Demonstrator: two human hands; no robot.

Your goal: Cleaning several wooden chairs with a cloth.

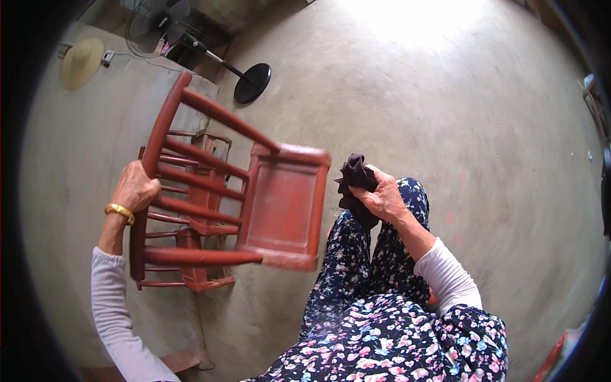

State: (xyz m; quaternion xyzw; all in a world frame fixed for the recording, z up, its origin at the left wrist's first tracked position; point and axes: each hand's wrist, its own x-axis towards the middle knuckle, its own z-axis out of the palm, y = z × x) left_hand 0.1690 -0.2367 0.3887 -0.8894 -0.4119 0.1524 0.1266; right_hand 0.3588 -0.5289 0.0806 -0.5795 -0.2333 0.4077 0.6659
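My left hand (135, 187), with a gold-coloured bangle (120, 213) at the wrist, grips the top rail of a red wooden chair (281, 205). The chair's spindled back is towards that hand, and its square panelled seat points to my knees. Its legs are hidden from this angle. In my right hand (384, 196) is a bunched dark cloth (355, 184), held above my knees and apart from the chair. Part of the cloth hangs below the fingers.
More red wooden chairs (205, 200) stand by the wall behind the held one. A black pedestal fan (253, 83) stands on the concrete floor (477, 143) at the upper left. A straw hat (82, 64) hangs on the wall. Something red (553, 358) lies at the lower right.
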